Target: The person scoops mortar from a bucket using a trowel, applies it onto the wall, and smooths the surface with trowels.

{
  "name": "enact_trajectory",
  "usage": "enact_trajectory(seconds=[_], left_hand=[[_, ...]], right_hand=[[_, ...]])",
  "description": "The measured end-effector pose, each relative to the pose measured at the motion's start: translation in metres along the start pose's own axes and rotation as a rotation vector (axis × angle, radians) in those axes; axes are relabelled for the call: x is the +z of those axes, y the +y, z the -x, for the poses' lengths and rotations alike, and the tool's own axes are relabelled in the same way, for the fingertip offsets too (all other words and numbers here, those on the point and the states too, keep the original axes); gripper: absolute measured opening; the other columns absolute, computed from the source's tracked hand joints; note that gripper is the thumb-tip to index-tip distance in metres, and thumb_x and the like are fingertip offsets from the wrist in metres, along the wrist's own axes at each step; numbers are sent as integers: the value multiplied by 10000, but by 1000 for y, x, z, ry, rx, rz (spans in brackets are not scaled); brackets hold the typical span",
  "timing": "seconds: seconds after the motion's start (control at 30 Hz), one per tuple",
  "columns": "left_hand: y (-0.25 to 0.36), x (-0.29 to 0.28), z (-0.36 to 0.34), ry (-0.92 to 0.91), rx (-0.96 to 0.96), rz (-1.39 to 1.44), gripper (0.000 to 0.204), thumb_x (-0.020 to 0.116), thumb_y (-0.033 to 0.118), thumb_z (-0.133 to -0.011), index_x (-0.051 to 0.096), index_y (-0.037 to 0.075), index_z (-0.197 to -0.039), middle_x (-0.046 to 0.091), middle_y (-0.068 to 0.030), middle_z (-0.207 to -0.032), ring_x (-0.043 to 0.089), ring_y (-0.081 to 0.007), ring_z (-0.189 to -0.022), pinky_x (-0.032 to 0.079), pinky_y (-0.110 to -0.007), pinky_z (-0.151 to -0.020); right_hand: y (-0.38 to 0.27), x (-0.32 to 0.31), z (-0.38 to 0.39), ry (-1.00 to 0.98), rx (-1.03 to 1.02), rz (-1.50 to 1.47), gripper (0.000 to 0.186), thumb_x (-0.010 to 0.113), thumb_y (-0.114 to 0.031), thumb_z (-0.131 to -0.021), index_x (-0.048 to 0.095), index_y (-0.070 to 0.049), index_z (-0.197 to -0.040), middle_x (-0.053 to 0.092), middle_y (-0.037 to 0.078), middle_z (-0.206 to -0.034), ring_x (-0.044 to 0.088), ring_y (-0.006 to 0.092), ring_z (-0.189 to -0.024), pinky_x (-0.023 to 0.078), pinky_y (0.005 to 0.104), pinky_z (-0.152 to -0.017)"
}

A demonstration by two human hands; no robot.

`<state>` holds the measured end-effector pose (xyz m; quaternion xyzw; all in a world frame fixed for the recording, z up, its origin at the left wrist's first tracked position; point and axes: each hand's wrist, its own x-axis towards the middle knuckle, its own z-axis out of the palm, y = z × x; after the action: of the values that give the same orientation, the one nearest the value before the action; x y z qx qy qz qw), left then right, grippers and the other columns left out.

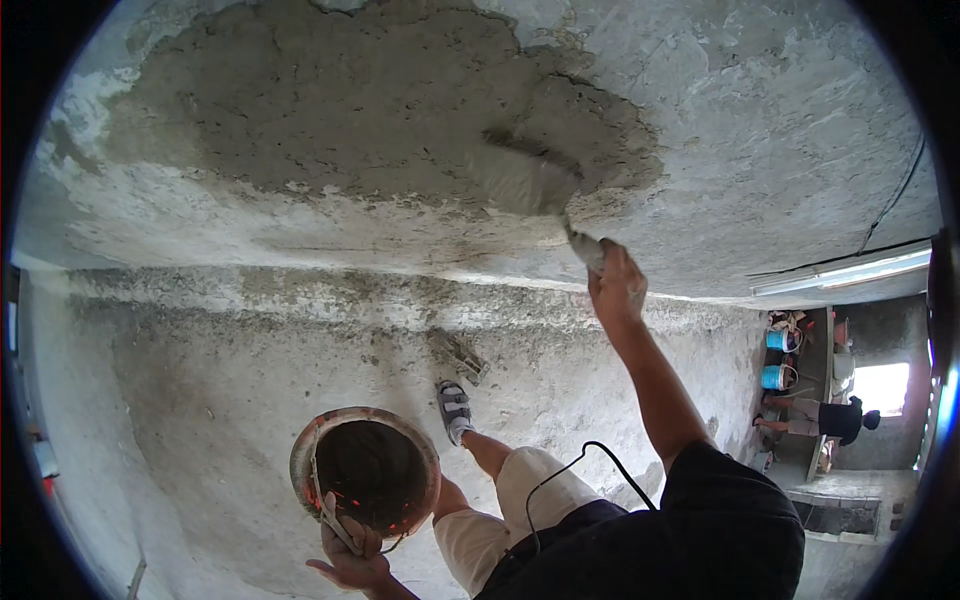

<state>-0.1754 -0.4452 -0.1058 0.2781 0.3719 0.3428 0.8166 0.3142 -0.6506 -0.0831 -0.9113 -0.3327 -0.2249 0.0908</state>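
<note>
My right hand is closed round the handle of a masonry trowel, blurred by motion. Its blade lies over the lower edge of a dark, wet patch of mortar on the pale wall. Lower left, my left hand grips the bail handle of a round bucket, some of its fingers sticking out. Dark grey mortar is inside the bucket, which tilts toward me beside my leg.
On the floor by my sandalled foot lies a flat grey tool, hard to make out. A black cable loops near my waist. Far right, another person stands near blue buckets. A light tube runs along the wall.
</note>
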Motion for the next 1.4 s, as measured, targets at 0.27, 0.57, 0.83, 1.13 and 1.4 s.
enact_trajectory(seconds=[0.27,0.57,0.83,1.13,1.4], left_hand=[[-11,8,-9,-83,-28,49,1134,237,863,-904,325,-82,-1523,264,22,-608,163,-66,-416,161,-250,-348],[-17,21,-25,-81,-62,-43,1148,287,873,-887,341,-90,-1510,289,23,-634,201,-68,-436,172,-246,-375],[-37,61,-39,-231,-131,-221,1278,323,937,-814,335,-151,-1485,316,39,-624,274,-59,-460,214,-242,-385],[-47,78,-46,-324,-134,-216,1263,298,925,-834,346,-165,-1472,309,38,-599,261,-60,-454,215,-249,-394],[-69,32,-49,-110,-190,-221,866,331,778,-936,473,-46,-1162,349,13,-676,244,-80,-482,195,-249,-446]], right_hand=[[30,-54,-25,80,160,168,444,722,-55,-833,525,-26,-1230,678,220,-983,676,437,-872,540,512,-706],[-10,-64,134,-656,80,-164,375,600,-106,-904,594,-98,-1279,682,162,-1021,685,366,-936,561,452,-745],[-112,-52,157,-1305,-174,-439,271,573,-220,-936,561,-92,-1175,670,140,-1007,678,339,-995,542,465,-809],[-147,-11,173,-914,-252,-710,596,705,-261,-913,468,-129,-1444,651,121,-1042,658,329,-888,549,444,-753],[-33,96,210,-845,500,-403,242,662,-261,-923,684,-73,-1073,718,142,-1039,689,349,-964,548,426,-802]])
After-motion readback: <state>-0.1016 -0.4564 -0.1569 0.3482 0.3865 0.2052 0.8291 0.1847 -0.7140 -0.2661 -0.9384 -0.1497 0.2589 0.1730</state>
